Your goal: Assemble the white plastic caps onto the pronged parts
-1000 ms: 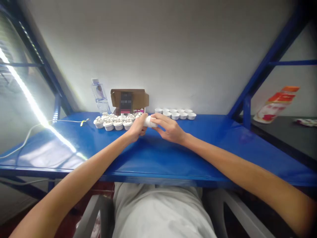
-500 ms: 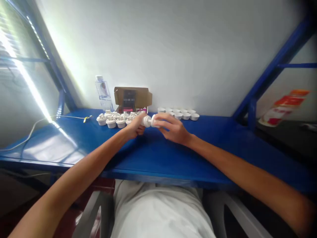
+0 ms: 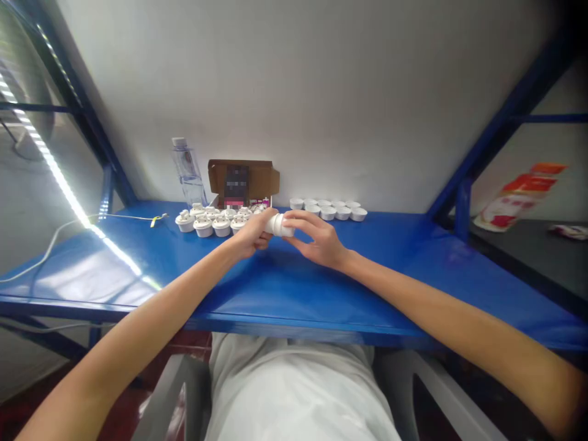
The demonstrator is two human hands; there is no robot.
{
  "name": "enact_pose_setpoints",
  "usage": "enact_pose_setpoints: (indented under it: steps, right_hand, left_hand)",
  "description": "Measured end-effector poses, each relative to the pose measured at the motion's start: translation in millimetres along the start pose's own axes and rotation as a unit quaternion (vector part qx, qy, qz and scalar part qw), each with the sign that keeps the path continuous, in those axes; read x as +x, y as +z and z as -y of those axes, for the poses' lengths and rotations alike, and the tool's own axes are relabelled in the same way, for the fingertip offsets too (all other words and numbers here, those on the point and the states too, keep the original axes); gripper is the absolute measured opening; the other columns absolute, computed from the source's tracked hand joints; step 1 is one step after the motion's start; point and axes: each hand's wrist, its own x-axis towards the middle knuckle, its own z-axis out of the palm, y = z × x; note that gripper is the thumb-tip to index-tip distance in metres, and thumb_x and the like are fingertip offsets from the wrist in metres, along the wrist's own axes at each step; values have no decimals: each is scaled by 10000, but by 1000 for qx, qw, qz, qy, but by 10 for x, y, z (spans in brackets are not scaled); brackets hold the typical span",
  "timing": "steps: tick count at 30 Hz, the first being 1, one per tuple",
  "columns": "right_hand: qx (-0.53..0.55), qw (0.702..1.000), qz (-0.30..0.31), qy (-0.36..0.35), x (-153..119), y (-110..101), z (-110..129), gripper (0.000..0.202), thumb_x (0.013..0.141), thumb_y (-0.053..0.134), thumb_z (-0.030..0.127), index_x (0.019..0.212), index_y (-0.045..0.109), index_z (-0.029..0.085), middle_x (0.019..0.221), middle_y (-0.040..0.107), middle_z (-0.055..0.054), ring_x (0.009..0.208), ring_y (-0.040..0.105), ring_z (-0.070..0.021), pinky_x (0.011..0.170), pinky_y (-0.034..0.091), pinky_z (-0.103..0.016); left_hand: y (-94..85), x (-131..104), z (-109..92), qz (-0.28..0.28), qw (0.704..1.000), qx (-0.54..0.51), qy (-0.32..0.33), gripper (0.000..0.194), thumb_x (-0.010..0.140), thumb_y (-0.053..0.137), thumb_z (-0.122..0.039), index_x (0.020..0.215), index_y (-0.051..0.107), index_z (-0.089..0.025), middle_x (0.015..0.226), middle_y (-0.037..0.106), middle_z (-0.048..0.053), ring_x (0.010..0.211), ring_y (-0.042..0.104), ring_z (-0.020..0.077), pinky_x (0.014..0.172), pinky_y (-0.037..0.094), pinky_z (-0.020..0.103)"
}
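Observation:
Above the blue table, my left hand (image 3: 252, 234) is closed around a white round plastic fitting (image 3: 275, 224). My right hand (image 3: 320, 240) pinches a small white plastic cup (image 3: 288, 231) from the right, its fingertips along the rim side. The two white pieces meet end to end, with no gap visible between them. Fingers cover part of both. Beside my left hand stand several white cups with knobbed tops (image 3: 222, 227), in rows. Beyond my right hand are several plain white cups (image 3: 327, 212), also in rows.
An open cardboard box (image 3: 264, 174) and a clear water bottle (image 3: 188, 174) stand by the wall. A white cable (image 3: 55, 242) crosses the left of the blue table (image 3: 294, 294). Blue frame bars rise at both sides. A red-and-white bottle (image 3: 514, 199) stands at the right.
The small cup has come up against the fitting, closing the gap that showed between them. My right hand has shifted slightly left, and the view has moved a little.

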Motion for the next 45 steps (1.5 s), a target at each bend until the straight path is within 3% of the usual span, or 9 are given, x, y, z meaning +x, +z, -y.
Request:
enact_pose_setpoints:
  steps: [13,17,21,24,27,32,37,42,45]
  right_hand:
    - [17,998,5,60,-8,-13,10,250,947,683,306,1192,689,263,1262,717,-80,1199,679,-255,1077,552,-439]
    - [89,981,-29,172,-28,6,-30,358,875,766,406,1177,694,228,1189,741,-89,1108,714,-267,985,607,-425]
    - [192,924,-44,327,-64,67,-130,415,839,771,527,1109,709,217,1065,772,-77,983,749,-271,883,640,-417]
    - [251,892,-64,371,-66,120,-178,439,816,774,571,1061,713,212,1005,780,-74,926,757,-276,856,643,-430]
    - [269,882,-80,378,-59,155,-190,455,814,760,599,1058,709,218,1026,776,-76,958,752,-283,859,641,-431]
    - [248,895,-77,363,-81,168,-217,449,799,788,574,1065,716,220,1060,774,-75,979,749,-283,930,613,-450]
    - [221,897,-103,368,-98,157,-256,467,808,774,585,1074,715,206,1048,773,-89,974,744,-290,897,617,-448]
    - [220,903,-84,359,-76,148,-209,488,789,782,611,1065,719,215,1067,771,-78,987,743,-278,944,604,-438]
    - [218,903,-90,359,-57,130,-196,527,770,778,655,1050,723,212,1059,766,-78,972,741,-282,924,612,-438]
  left_hand:
    - [-5,-15,32,13,998,36,49,405,890,646,-560,790,508,-193,540,339,-65,413,293,51,387,158,184]
    - [-29,-29,48,23,989,71,124,407,872,680,-577,945,564,-194,737,570,0,591,547,101,505,383,207]
    - [-74,-38,40,59,969,119,210,458,767,817,-422,1115,602,-216,1018,665,39,932,648,173,770,505,272]
    - [-70,-37,28,80,958,107,255,641,662,873,-271,1233,582,-249,1250,631,60,1102,624,214,902,509,318]
    - [-36,-29,19,37,968,73,236,648,710,840,-314,1283,540,-273,1371,561,77,1160,613,226,930,520,342]
    - [-88,2,19,-21,988,109,105,515,854,662,-613,1109,605,-169,1074,653,131,998,676,274,864,544,430]
    - [-194,3,-2,39,970,107,215,961,639,883,-270,1463,397,-364,1537,460,95,1372,506,286,1034,480,419]
    - [-154,10,20,11,985,130,111,578,879,639,-619,1281,559,-212,1106,701,119,944,707,247,846,525,400]
    - [-135,25,51,36,979,128,158,552,771,804,-500,1169,574,-194,1051,708,94,960,695,230,845,517,360]
